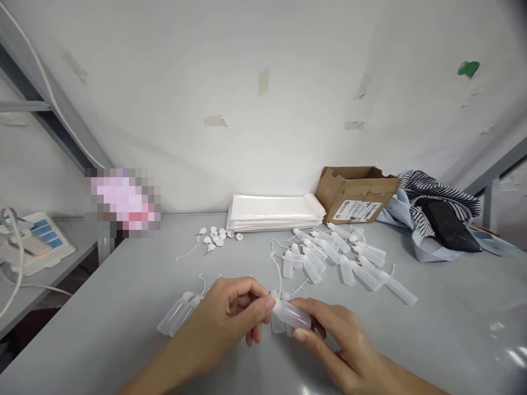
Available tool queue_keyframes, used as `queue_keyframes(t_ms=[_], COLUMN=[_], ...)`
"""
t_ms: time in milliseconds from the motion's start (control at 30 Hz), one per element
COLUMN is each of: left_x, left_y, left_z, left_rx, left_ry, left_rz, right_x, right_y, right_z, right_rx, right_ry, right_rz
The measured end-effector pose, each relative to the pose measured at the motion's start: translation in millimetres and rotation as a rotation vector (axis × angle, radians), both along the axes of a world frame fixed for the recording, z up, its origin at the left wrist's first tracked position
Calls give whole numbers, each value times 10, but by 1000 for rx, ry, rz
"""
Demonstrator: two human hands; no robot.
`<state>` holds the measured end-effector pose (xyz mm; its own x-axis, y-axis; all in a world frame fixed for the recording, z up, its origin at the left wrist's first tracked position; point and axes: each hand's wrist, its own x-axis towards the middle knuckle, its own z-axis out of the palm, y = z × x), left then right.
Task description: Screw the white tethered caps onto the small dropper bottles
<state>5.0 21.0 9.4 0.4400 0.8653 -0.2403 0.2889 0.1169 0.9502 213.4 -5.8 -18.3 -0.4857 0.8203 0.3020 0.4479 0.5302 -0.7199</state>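
Between my hands is a small translucent plastic squeeze bottle (293,314), tilted with its neck to the left and a thin white strap rising from it. My right hand (341,334) grips the bottle's body between thumb and fingers. At the neck, my left hand (239,310) pinches the white cap area with thumb and forefinger. Beneath the held bottle lie more bottles (278,323), partly hidden. Others (177,314) rest to the left, half covered by my left hand. Several loose bottles (325,247) are spread on the grey table (123,307) further back.
White caps or tips (214,238) lie in a small group at the back left. Against the wall are a stack of white padded envelopes (274,211) and an open cardboard box (356,197). Striped cloth (436,186) and a black phone-like object (448,225) lie at right.
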Motion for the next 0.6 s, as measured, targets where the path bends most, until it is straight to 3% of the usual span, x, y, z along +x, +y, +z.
queue_keyframes(t_ms=[167,233,300,467,600], left_x=[11,28,45,82,112], left_y=[-34,-56,-64,-50,-97], left_z=[-32,-55,-69,-88,-99], left_rx=[-44,-59,-70,-23,-121], left_ry=[-23,-31,-14,75,84], left_rz=[-29,-21,-4,-10,2], right_x=[10,17,28,74,120], right_y=[52,60,61,44,10], right_z=[120,122,91,-7,-88], right_rx=[-215,-230,-101,505,627], right_ry=[76,81,69,-40,-130], right_rz=[-8,2,-15,-2,-56])
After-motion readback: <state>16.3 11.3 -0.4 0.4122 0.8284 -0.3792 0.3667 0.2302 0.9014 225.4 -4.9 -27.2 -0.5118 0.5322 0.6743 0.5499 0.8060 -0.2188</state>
